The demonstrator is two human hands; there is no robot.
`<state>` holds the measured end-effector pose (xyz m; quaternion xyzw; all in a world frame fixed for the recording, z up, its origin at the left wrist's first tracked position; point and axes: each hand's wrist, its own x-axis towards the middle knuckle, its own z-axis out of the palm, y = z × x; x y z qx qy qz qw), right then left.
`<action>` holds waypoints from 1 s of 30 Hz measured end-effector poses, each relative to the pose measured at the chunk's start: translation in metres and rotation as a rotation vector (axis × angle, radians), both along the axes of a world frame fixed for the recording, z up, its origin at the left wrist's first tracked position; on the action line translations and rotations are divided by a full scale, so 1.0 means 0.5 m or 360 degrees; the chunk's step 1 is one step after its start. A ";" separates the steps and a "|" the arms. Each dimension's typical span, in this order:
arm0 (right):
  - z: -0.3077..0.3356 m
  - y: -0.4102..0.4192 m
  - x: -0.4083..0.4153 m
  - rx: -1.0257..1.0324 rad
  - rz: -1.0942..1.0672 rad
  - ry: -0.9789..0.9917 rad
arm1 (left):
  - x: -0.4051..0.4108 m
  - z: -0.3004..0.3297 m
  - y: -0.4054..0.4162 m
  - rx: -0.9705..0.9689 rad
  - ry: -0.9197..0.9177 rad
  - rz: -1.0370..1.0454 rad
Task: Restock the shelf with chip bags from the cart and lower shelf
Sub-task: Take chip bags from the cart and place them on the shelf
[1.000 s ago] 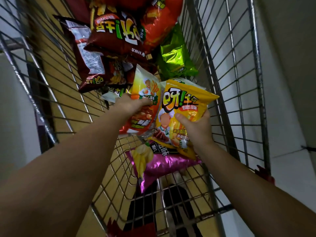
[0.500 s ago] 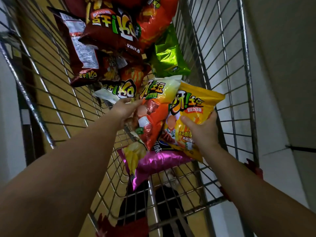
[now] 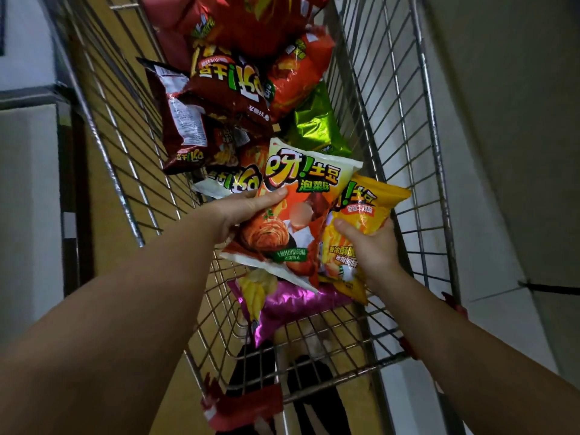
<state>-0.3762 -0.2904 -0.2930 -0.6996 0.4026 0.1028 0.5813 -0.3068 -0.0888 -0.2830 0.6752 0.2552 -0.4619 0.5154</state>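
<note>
Left hand (image 3: 248,207) pinches the kimchi chip bag (image 3: 295,215), right hand (image 3: 368,246) grips the yellow chip bag (image 3: 367,208) just beside it, both upright above the cart (image 3: 405,120).

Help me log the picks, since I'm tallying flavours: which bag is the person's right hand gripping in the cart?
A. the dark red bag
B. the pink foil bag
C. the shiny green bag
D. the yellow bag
D: the right hand has its thumb and fingers curled round the yellow bag, while the left hand holds the orange and white bag beside it.
</note>
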 end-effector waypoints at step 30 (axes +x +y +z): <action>0.518 -0.074 0.063 0.0160 0.0447 -0.0909 | -0.071 0.592 0.023 -0.0109 -0.1021 0.0438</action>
